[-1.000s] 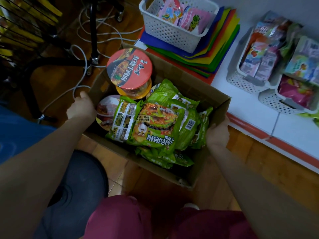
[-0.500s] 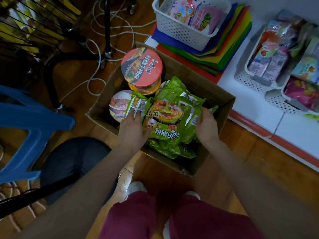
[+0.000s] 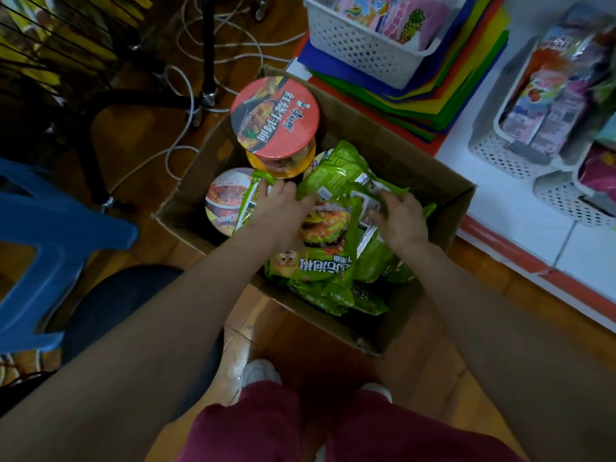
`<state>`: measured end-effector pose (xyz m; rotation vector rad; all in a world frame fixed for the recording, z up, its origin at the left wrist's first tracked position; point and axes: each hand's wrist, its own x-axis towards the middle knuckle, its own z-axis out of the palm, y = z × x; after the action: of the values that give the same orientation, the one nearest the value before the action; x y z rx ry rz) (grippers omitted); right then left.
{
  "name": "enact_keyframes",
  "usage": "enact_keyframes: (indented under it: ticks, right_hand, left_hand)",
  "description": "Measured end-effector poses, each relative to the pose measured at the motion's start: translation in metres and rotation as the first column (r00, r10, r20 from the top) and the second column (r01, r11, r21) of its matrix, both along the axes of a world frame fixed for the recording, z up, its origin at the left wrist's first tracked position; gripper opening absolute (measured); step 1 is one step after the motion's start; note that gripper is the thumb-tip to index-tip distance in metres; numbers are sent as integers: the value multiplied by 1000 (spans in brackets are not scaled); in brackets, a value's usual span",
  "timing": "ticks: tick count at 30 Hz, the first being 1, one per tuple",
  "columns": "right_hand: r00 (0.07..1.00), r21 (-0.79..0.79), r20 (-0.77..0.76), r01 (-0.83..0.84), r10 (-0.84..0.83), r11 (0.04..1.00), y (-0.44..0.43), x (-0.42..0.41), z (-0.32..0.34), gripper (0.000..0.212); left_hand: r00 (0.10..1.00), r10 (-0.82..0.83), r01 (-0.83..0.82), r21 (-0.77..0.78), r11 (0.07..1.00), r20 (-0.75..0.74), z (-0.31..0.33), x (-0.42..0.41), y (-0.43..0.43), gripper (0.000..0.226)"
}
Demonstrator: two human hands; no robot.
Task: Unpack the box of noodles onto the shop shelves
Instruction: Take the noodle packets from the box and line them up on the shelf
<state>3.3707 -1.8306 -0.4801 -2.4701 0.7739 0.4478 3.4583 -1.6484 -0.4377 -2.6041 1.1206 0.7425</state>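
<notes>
Both hands reach into the cardboard box (image 3: 430, 208): the left hand (image 3: 283, 213) and right hand (image 3: 401, 218) rest half-open, fingers spread, on green noodle packets (image 3: 320, 261), apparently not gripping. The box sits on a wooden floor (image 3: 443, 358), a white shelf (image 3: 520, 211) just right of it.

Blue plastic stool (image 3: 50, 235): at the left edge, on the wooden floor (image 3: 433, 355).
White cables (image 3: 186, 105): looped over the floor by a black stand leg (image 3: 208, 45).
White perforated basket (image 3: 363, 48): top centre, holding colourful packets, resting on a fanned stack of coloured sheets (image 3: 443, 91).
Wire rack (image 3: 50, 38): top left, yellow items behind it.
White shoes (image 3: 258, 373): below, beneath maroon trousers (image 3: 300, 428).
</notes>
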Motion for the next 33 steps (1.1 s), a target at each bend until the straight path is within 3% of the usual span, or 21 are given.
enact_keyframes:
  ticks: [3,7,11,14,16,21,23,26,33]
  right_hand:
    - [999,-37,-37,-17,15,999,-1,-3,-2,36]
    - [997,81,-51,57,-53,995,7,-8,0,34]
    - [994,68,-101,46,-39,997,7,-17,16,59]
    - [972,63,-221,-64,77,996,10,-30,31,49]
    - [982,73,-183,-38,51,997,15,-41,46,45]
    - [986,256,-2,161,-166,953,20,-55,121,37]
    - [985,228,59,146,-164,963,15,-53,164,37]
    - [962,220,197,144,-188,965,9,-48,237,20]
    - [903,254,364,140,-228,957,4,-53,407,28]
  left_hand:
    - [999,38,-37,-71,997,10,2,-5,18,84]
    - [987,143,-153,-150,977,-79,12,-17,25,64]
    - [957,265,-286,-233,929,-119,28,-27,31,59]
    - [951,290,-308,-284,908,-104,44,-37,34,52]
    - [947,301,-320,-306,897,-110,59,-42,39,48]
    - [804,524,-594,-411,691,-282,126,-52,53,44]
    - [754,571,-655,-442,613,-324,167,-53,52,47]
    - [694,602,-713,-495,497,-395,238,-54,49,46]
    - [542,609,-800,-577,164,-579,405,-61,53,30]
